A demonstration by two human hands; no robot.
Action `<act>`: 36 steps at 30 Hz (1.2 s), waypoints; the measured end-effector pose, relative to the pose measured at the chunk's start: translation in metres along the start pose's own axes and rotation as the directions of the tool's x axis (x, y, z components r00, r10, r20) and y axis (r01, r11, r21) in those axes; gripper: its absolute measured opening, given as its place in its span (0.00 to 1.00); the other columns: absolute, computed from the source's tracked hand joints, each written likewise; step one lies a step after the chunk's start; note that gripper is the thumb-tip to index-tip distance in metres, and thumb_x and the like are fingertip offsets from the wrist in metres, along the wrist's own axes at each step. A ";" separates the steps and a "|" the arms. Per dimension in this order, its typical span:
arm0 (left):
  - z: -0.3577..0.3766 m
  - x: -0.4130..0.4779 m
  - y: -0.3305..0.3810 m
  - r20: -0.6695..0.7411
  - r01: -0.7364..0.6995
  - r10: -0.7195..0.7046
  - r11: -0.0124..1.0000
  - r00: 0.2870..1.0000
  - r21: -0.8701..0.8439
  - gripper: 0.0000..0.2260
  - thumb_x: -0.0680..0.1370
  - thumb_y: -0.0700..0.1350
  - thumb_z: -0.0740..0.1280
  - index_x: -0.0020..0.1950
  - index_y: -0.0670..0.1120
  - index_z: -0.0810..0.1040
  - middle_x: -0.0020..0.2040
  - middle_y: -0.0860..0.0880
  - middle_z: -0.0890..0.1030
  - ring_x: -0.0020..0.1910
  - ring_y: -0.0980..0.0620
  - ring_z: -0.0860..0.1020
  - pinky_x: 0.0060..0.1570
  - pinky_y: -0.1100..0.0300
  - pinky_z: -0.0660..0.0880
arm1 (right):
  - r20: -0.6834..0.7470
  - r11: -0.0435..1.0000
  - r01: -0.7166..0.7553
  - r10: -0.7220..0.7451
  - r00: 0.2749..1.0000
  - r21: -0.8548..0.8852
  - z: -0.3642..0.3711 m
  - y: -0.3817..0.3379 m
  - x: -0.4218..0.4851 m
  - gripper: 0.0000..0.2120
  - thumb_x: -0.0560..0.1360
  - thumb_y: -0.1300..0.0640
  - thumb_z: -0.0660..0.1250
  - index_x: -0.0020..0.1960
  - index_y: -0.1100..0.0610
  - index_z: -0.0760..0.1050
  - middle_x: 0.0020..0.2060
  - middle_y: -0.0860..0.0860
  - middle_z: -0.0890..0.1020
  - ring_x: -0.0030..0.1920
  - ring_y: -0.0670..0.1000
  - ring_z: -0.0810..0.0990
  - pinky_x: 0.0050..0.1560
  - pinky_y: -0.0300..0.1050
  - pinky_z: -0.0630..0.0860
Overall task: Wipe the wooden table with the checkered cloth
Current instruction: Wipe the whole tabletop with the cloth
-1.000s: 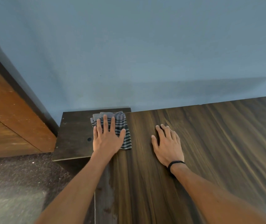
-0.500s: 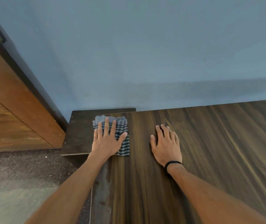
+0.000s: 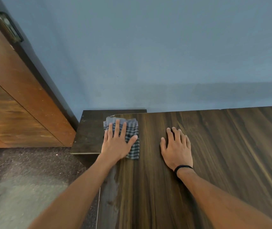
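Observation:
A dark wooden table (image 3: 222, 154) fills the right and lower part of the view. The grey-and-black checkered cloth (image 3: 132, 129), folded small, lies at the table's far left corner, close to the left edge. My left hand (image 3: 118, 142) presses flat on the cloth with fingers spread, covering its left half. My right hand (image 3: 176, 147) rests palm down on the bare wood a hand's width to the right of the cloth and holds nothing. A black band circles my right wrist.
A lower dark board (image 3: 89, 131) juts out past the table's left edge, against the blue wall (image 3: 148, 63). A brown wooden door (image 3: 16, 100) stands at the left. Speckled floor (image 3: 24, 179) lies below, left of the table.
My left hand and the cloth have slid slightly to the right, farther onto the tabletop. My right hand has stayed put. The view has tilted up and to the left.

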State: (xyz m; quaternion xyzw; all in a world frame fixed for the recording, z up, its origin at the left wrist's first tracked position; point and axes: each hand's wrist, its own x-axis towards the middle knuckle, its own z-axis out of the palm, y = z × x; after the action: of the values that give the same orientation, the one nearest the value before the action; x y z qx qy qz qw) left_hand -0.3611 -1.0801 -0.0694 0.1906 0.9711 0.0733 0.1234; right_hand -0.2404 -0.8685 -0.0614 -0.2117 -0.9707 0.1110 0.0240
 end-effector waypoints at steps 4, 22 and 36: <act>-0.014 0.036 0.008 -0.026 0.052 -0.053 0.999 0.998 -0.013 0.39 0.75 0.73 0.37 0.80 0.53 0.37 0.80 0.46 0.36 0.78 0.42 0.36 0.76 0.44 0.39 | -0.006 1.000 0.003 -0.003 1.000 -0.015 0.000 0.000 -0.001 0.27 0.85 0.42 0.49 0.80 0.53 0.60 0.79 0.53 0.63 0.80 0.56 0.58 0.79 0.56 0.54; 0.021 -0.062 0.012 -0.096 -0.082 0.079 0.996 0.992 -0.022 0.35 0.77 0.72 0.36 0.78 0.56 0.32 0.79 0.49 0.33 0.78 0.45 0.35 0.74 0.47 0.35 | -0.029 1.000 0.016 -0.016 0.999 0.015 -0.001 0.000 -0.004 0.27 0.85 0.43 0.52 0.79 0.55 0.63 0.78 0.55 0.65 0.79 0.58 0.60 0.78 0.58 0.56; 0.031 -0.096 0.013 -0.072 -0.044 0.044 0.999 0.996 0.000 0.34 0.76 0.73 0.36 0.76 0.59 0.30 0.79 0.49 0.34 0.78 0.45 0.36 0.71 0.48 0.33 | 0.280 0.991 0.100 -0.121 0.952 0.090 -0.016 0.013 -0.006 0.35 0.79 0.27 0.51 0.82 0.38 0.53 0.83 0.52 0.48 0.82 0.57 0.44 0.79 0.58 0.44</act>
State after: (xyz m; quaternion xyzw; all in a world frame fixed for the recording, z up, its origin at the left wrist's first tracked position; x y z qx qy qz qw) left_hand -0.2617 -1.1022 -0.0762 0.2092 0.9704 0.0836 0.0870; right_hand -0.2283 -0.8562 -0.0486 -0.1378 -0.9696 0.1751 -0.1016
